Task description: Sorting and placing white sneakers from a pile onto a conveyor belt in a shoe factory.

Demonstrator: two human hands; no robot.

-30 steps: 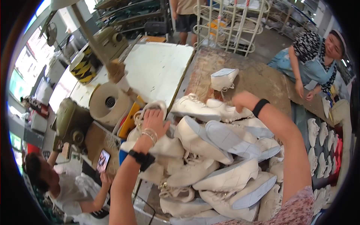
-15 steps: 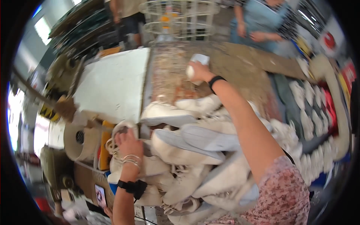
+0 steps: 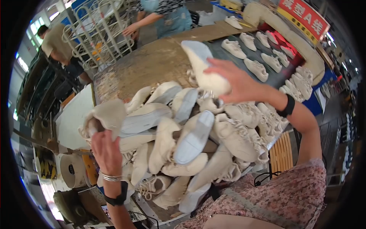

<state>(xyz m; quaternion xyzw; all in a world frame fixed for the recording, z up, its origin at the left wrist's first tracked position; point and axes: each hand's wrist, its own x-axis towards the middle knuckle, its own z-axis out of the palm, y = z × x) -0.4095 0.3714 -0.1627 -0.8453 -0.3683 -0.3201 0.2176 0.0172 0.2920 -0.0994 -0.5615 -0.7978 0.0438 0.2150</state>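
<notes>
My left hand [image 3: 106, 154] grips a cream shoe [image 3: 110, 112] by its opening, with the fingers partly inside it. That shoe is held up at the left end of the pile. On the right, my right hand [image 3: 242, 82] is closed round the heel of another cream lace-up shoe [image 3: 202, 63]. Its toe points up and away, and its pale blue-grey sole shows. Between and below my hands lies a heap of similar shoes [image 3: 193, 137], some on their sides, some sole up.
Rows of cream shoes [image 3: 255, 68] stand on a dark belt at the far right, beneath a red and yellow sign [image 3: 304, 19]. Behind the brown worktable [image 3: 141, 65] are a white wire cart [image 3: 100, 36] and two people. A white board [image 3: 76, 120] lies at left.
The view has turned to the right. My left hand has lifted a shoe from the pile. My right hand has come back from the far tabletop and holds a shoe above the heap.
</notes>
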